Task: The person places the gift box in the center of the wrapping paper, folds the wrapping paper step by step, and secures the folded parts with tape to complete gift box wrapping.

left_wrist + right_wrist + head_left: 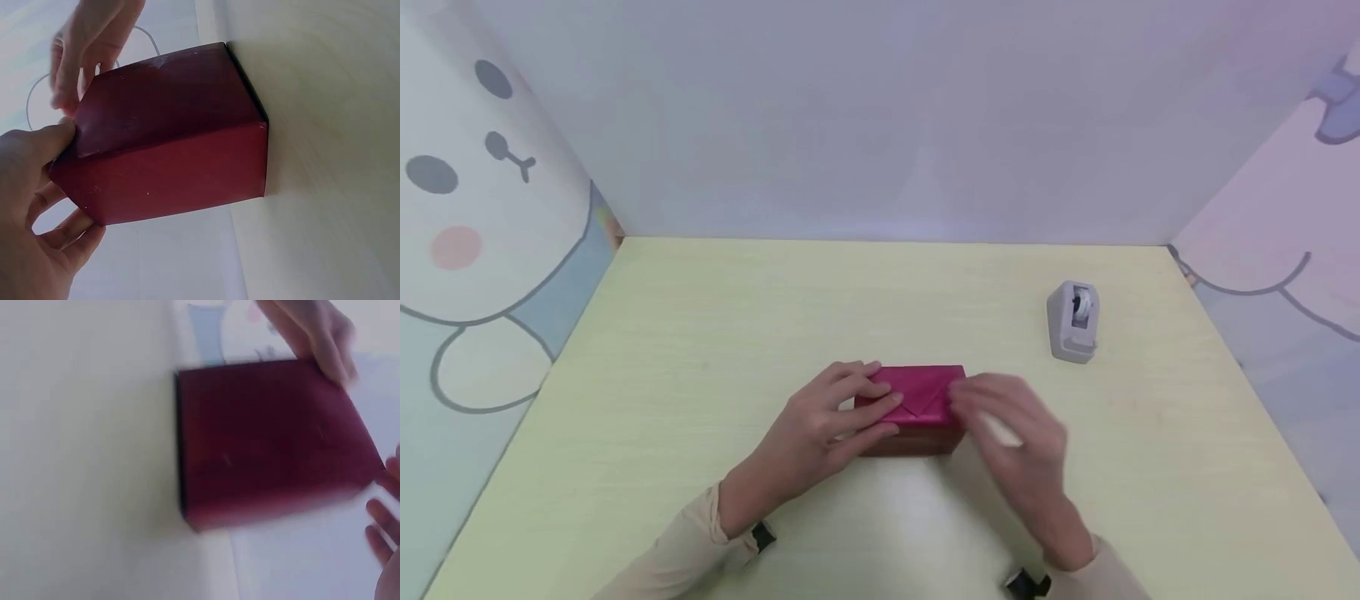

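A box with dark red sides (913, 442) stands on the table, its top a bright magenta with a pointed fold (917, 387) in the covering. My left hand (820, 417) lies over the left part of the top, fingers extended across it and thumb along the front edge. At the right end of the top, my right hand (1022, 433) has its bent fingertips at the edge. In the right wrist view, blurred by motion, the right fingers (381, 515) show beside a corner of the box (269, 437), some of them apart from it.
A grey tape dispenser (1072, 321) with a roll of tape stands behind and to the right of the box. The pale wooden table (737, 308) meets a plain back wall (880, 125). Side walls with cartoon animal pictures (482, 192) border it left and right.
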### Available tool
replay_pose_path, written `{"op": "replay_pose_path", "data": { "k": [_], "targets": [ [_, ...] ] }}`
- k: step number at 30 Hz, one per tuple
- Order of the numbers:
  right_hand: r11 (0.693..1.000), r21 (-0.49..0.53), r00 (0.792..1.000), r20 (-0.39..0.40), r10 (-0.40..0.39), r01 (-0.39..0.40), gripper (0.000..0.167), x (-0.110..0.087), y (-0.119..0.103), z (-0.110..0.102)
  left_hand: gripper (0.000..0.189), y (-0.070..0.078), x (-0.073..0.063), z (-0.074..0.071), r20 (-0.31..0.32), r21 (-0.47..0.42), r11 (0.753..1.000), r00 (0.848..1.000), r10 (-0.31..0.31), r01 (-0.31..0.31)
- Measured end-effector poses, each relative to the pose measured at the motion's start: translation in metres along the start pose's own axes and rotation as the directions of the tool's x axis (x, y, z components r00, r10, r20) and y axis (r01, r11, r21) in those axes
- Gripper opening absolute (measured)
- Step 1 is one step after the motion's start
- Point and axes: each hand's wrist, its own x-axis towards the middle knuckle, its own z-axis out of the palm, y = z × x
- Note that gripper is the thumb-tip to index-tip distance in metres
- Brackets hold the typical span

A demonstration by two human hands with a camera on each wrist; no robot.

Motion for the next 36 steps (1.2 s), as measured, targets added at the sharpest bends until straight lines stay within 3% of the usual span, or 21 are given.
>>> {"op": "replay_pose_path", "data": {
  "k": [1, 3, 4, 6, 9, 11, 12, 14, 16, 18, 22, 24, 26, 30, 36],
  "targets": [
    [0.994, -0.006, 0.993, -0.04, 0.113, -0.113, 0.011, 0.002, 0.007, -0.008, 0.042, 0.0, 0.0, 0.0, 0.0, -0.003, 1.0, 1.0, -0.001, 0.001],
    [0.931, -0.096, 0.933, -0.108, 0.342, -0.353, 0.014, 0.009, 0.024, -0.027, 0.042, 0.0, 0.0, 0.001, 0.004, -0.011, 1.0, 1.0, -0.009, 0.009],
    [0.878, -0.154, 0.89, -0.141, 0.434, -0.452, 0.015, 0.013, 0.035, -0.036, 0.041, 0.0, -0.001, 0.001, 0.005, -0.013, 1.0, 1.0, -0.012, 0.012],
    [0.745, -0.269, 0.792, -0.19, 0.581, -0.611, 0.019, 0.02, 0.055, -0.054, 0.042, 0.0, -0.001, 0.001, 0.005, -0.012, 1.0, 1.0, -0.017, 0.017],
    [0.545, -0.414, 0.655, -0.187, 0.732, -0.729, 0.032, 0.025, 0.083, -0.076, 0.042, 0.0, -0.002, 0.0, 0.007, -0.008, 1.0, 1.0, -0.022, 0.022],
    [0.46, -0.489, 0.585, -0.133, 0.8, -0.741, 0.041, 0.027, 0.098, -0.087, 0.043, 0.0, -0.002, 0.0, 0.008, -0.006, 1.0, 1.0, -0.022, 0.022],
    [0.435, -0.52, 0.556, -0.094, 0.826, -0.735, 0.046, 0.027, 0.105, -0.092, 0.043, 0.0, -0.002, 0.0, 0.009, -0.005, 1.0, 1.0, -0.022, 0.022],
    [0.424, -0.563, 0.518, -0.009, 0.855, -0.71, 0.052, 0.027, 0.115, -0.097, 0.042, -0.001, -0.002, 0.0, 0.008, -0.006, 1.0, 1.0, -0.021, 0.021],
    [0.433, -0.589, 0.505, 0.047, 0.862, -0.683, 0.054, 0.026, 0.123, -0.099, 0.042, 0.0, -0.002, 0.0, 0.006, -0.006, 1.0, 1.0, -0.02, 0.02],
    [0.444, -0.604, 0.51, 0.071, 0.857, -0.662, 0.053, 0.026, 0.127, -0.099, 0.041, 0.0, -0.002, 0.0, 0.005, -0.007, 1.0, 1.0, -0.018, 0.018],
    [0.464, -0.614, 0.54, 0.073, 0.838, -0.638, 0.046, 0.028, 0.13, -0.099, 0.041, 0.0, -0.001, 0.001, 0.004, -0.006, 1.0, 1.0, -0.011, 0.011],
    [0.467, -0.605, 0.527, 0.089, 0.845, -0.646, 0.045, 0.031, 0.132, -0.101, 0.041, 0.0, -0.001, 0.001, 0.002, -0.008, 1.0, 1.0, -0.008, 0.008],
    [0.447, -0.589, 0.478, 0.114, 0.871, -0.673, 0.047, 0.034, 0.134, -0.103, 0.042, -0.001, -0.001, 0.002, 0.003, -0.009, 1.0, 1.0, -0.009, 0.009],
    [0.364, -0.571, 0.334, 0.162, 0.929, -0.736, 0.053, 0.043, 0.133, -0.107, 0.043, 0.0, -0.001, 0.002, 0.008, -0.02, 1.0, 1.0, -0.018, 0.018],
    [0.266, -0.532, 0.167, 0.228, 0.959, -0.804, 0.058, 0.06, 0.125, -0.111, 0.044, 0.001, -0.001, 0.001, 0.009, -0.028, 0.999, 0.999, -0.032, 0.033]
  ]
}}
